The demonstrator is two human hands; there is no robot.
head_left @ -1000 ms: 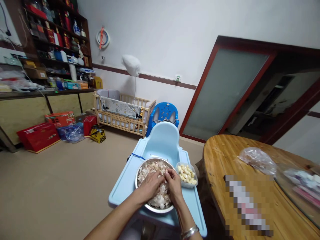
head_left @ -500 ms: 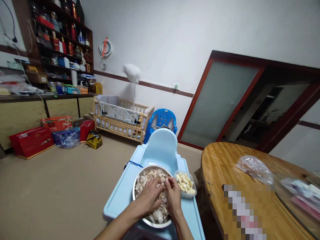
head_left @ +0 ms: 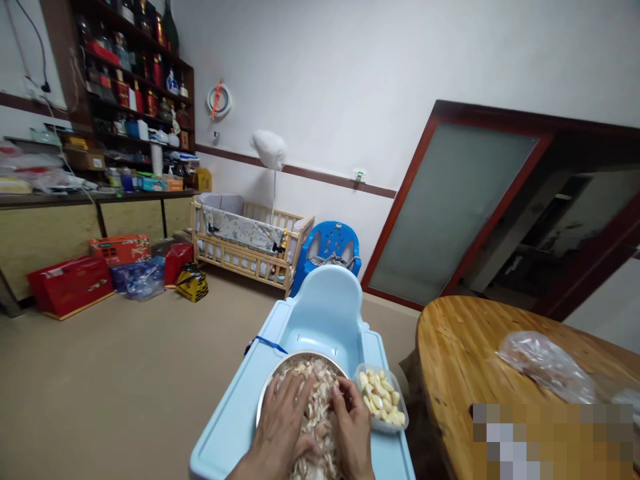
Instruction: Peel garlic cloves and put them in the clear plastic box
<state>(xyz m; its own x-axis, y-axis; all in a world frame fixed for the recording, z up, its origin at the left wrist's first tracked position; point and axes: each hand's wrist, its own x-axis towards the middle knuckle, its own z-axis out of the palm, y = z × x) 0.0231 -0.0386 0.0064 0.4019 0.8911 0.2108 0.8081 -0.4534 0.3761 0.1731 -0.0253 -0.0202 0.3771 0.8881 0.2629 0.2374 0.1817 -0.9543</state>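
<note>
A round metal bowl (head_left: pixel 260 404) full of papery garlic skins (head_left: pixel 318 417) sits on the light blue tray of a child's high chair (head_left: pixel 220 427). Over the left half of the bowl, my left hand (head_left: pixel 283 420) lies palm down on the skins with its fingers spread. My right hand (head_left: pixel 354 427) is at the bowl's right side, thumb and fingers pinched together; whatever may be between them is hidden. Just right of that hand stands a clear plastic tub (head_left: pixel 403 421) holding peeled garlic cloves (head_left: pixel 381 398).
To the right is a round wooden table (head_left: pixel 450 347) with a crumpled plastic bag (head_left: pixel 545 363) on it. Beyond the high chair stand a blue plastic chair (head_left: pixel 334 240) and a wooden crib (head_left: pixel 240 257). Red gift bags (head_left: pixel 73 287) rest on the floor at left.
The view has tilted, so bowl and tub appear lower. My left hand has gone from reaching across the middle to lying spread on the left. My right hand stays pinched at the right side.
</note>
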